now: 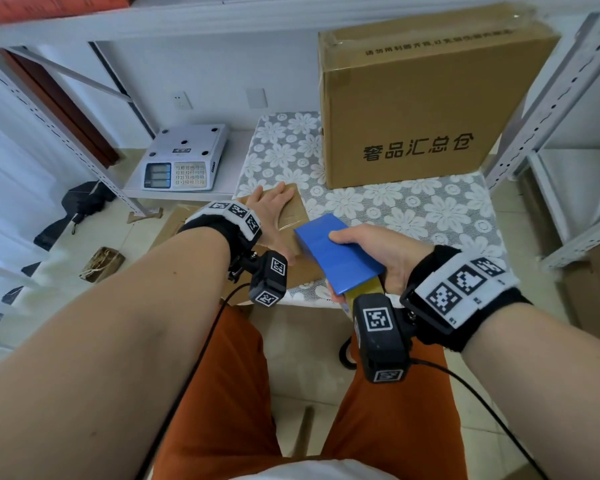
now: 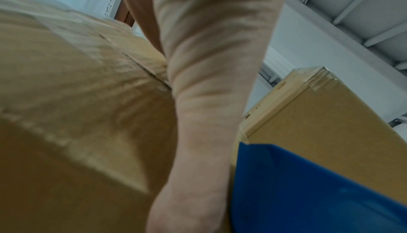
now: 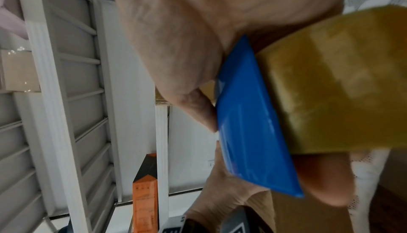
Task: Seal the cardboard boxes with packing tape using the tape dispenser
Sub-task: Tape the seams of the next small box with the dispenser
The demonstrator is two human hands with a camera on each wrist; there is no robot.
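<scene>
Left hand (image 1: 274, 216) lies flat, fingers straight, on the small box (image 1: 293, 216) at the table's near-left corner; right hand (image 1: 378, 258) grips the blue tape dispenser (image 1: 338, 252) just right of it, over the near edge

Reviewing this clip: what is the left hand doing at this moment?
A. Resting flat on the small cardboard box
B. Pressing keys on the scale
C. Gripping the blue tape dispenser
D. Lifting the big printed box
A: the left hand lies open, palm down, on the small cardboard box, while the right hand grips the tape dispenser.
</scene>
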